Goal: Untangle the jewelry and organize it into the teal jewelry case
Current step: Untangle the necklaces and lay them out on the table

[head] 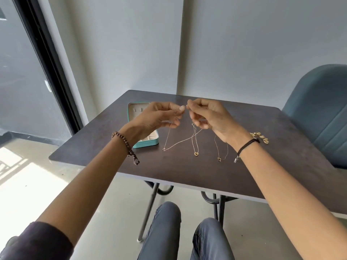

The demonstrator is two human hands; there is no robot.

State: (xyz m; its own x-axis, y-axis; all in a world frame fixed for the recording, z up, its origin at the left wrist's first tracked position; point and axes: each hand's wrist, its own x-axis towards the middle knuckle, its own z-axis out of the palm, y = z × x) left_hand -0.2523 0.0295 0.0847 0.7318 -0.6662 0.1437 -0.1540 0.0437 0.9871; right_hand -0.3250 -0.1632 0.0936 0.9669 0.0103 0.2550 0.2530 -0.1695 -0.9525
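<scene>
Both hands are lifted over the dark, matte bench (187, 171), close together. The left hand (161, 115) and the right hand (208, 117) each pinch an end of a hair-thin pale chain (180, 141) between thumb and fingertips, the other fingers curled. The chain drops from the left hand to a tiny ring-shaped pendant (164, 149), then slants back up toward the right hand.

A second fine strand falls straight to a small gold heart pendant (196, 153) near the bench's middle. A third loops below the right wrist, carrying a darker pendant (219, 158). Whether the pendants touch the bench I cannot tell.

At about 10 o'clock the teal case (146, 144) lies open, round-cornered, with a pale, soft-looking lining, partly hidden by the left wrist. At 3 o'clock sits a small heap of shiny gold pieces (262, 137). A padded blue chair (323, 113) stands beyond at 2 o'clock.
</scene>
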